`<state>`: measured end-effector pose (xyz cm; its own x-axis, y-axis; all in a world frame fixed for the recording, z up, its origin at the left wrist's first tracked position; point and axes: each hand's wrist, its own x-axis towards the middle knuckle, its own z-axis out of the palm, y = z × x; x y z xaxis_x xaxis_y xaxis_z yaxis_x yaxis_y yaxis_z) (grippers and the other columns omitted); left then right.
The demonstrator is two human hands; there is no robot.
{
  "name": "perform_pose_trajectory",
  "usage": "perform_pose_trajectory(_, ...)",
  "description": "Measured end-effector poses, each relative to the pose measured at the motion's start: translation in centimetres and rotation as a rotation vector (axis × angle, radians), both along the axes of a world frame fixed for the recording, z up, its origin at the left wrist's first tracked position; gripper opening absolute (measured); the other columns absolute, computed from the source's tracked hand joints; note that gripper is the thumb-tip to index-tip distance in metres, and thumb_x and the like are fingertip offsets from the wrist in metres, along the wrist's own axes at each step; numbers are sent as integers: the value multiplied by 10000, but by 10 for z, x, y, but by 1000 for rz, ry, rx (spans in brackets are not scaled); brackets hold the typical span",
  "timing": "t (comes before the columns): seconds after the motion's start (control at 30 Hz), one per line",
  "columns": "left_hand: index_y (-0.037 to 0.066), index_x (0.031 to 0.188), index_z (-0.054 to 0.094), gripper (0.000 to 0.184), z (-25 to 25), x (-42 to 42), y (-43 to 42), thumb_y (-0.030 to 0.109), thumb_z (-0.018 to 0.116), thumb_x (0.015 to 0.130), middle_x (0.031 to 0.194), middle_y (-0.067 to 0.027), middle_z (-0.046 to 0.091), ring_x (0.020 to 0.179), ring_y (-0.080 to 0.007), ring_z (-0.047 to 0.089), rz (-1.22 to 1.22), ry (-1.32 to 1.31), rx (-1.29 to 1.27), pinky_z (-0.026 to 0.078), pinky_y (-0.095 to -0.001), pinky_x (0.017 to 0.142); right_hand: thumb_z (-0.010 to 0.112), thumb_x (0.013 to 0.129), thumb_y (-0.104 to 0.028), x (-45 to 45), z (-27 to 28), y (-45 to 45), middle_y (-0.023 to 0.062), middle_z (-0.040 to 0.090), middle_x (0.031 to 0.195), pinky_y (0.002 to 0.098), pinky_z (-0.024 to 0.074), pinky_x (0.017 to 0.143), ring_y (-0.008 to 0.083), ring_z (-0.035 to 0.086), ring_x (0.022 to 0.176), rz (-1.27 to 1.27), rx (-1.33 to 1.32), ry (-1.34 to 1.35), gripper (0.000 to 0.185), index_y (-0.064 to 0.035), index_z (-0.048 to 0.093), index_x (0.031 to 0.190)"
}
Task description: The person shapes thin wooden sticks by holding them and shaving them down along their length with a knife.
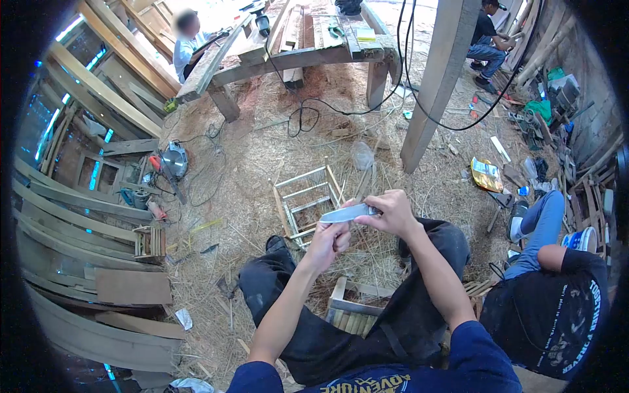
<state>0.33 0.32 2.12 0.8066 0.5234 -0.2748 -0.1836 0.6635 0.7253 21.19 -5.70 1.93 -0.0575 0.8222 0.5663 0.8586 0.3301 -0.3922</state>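
Note:
In front of my knees, my right hand (393, 213) grips a knife (347, 213) with a broad grey blade pointing left. My left hand (333, 241) is closed just under the blade, close to its tip. Whatever lies inside the left fingers is hidden; thin pale strips show just beyond the hands. Past them on the ground lies a small open wooden frame (283, 208). Between my legs sits a small slatted wooden piece (357, 306), partly covered by my trousers.
Straw and shavings cover the ground. A workbench (298, 62) stands ahead, with a post (440, 85) and hanging cable to its right. A circular saw (173, 160) lies left, beside leaning boards. Close on my right sits a person (547, 308); two others are farther off.

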Motion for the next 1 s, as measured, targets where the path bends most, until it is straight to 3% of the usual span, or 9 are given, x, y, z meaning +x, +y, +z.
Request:
perform_pose_trajectory(0.03, 119, 1499, 415, 487, -1, 0, -2, 88, 466, 1015, 686, 86, 334, 510, -35, 261, -12, 0, -11, 221, -213, 461, 806, 710, -513, -4, 0, -1, 76, 579, 540, 368, 444, 510, 251, 595, 488, 10, 3, 16, 443, -89, 708, 790)
perform_pose_trajectory(0.17, 95, 1072, 573, 94, -8, 0, -5, 112, 505, 1009, 672, 75, 392, 504, -40, 318, -6, 19, -16, 243, -224, 464, 792, 715, -536, 1, -1, 1, 73, 571, 531, 366, 431, 506, 246, 586, 485, 42, 22, -29, 459, -95, 664, 703)
perform_pose_trajectory(0.27, 113, 1483, 430, 459, 0, -2, 4, 143, 498, 1030, 666, 83, 321, 510, -33, 257, 56, 10, -62, 197, -218, 452, 754, 764, -566, 13, 2, 7, 67, 536, 489, 352, 424, 479, 236, 555, 438, -76, 61, -32, 462, -119, 676, 676)
perform_pose_trajectory(0.3, 91, 1331, 551, 313, 0, -2, 4, 173, 518, 1031, 659, 80, 317, 501, -33, 259, 63, 3, -17, 185, -222, 444, 749, 772, -564, 11, 3, 8, 68, 535, 489, 358, 420, 472, 238, 563, 442, -71, 73, -17, 491, -114, 623, 620)
perform_pose_trajectory(0.4, 91, 1207, 601, 211, 6, -2, -1, 170, 521, 1028, 661, 78, 317, 497, -33, 263, 33, -36, -18, 189, -221, 441, 756, 770, -552, 1, 3, 5, 73, 537, 494, 365, 415, 467, 248, 568, 448, -4, 10, -46, 487, -110, 616, 619)
perform_pose_trajectory(0.53, 98, 1280, 571, 287, -10, -1, 0, 175, 550, 1004, 691, 76, 331, 535, -44, 291, 2, -24, 12, 230, -217, 467, 749, 781, -557, 9, -1, 7, 75, 532, 495, 374, 405, 458, 254, 556, 443, -41, 100, -30, 497, -111, 608, 614)
perform_pose_trajectory(0.57, 93, 1184, 604, 205, -4, -1, -1, 175, 549, 1004, 694, 75, 327, 540, -47, 299, 23, -26, 10, 225, -219, 468, 743, 791, -556, 16, 4, 7, 78, 529, 493, 376, 401, 454, 254, 552, 441, -77, 87, 8, 501, -110, 603, 612)
perform_pose_trajectory(0.83, 88, 1393, 546, 373, -10, 0, -1, 160, 526, 1028, 687, 87, 352, 526, -28, 291, 3, 7, 61, 227, -212, 461, 744, 776, -581, 10, 2, 1, 77, 522, 482, 372, 406, 474, 255, 547, 437, -49, 57, -32, 533, -106, 592, 587)
perform_pose_trajectory(1.0, 51, 1371, 551, 368, -3, 1, -6, 136, 538, 1013, 691, 86, 347, 522, -27, 294, 3, 42, 112, 225, -215, 459, 748, 773, -579, 11, 4, -1, 81, 527, 478, 366, 423, 465, 245, 567, 436, -93, 67, 11, 519, -107, 614, 601)
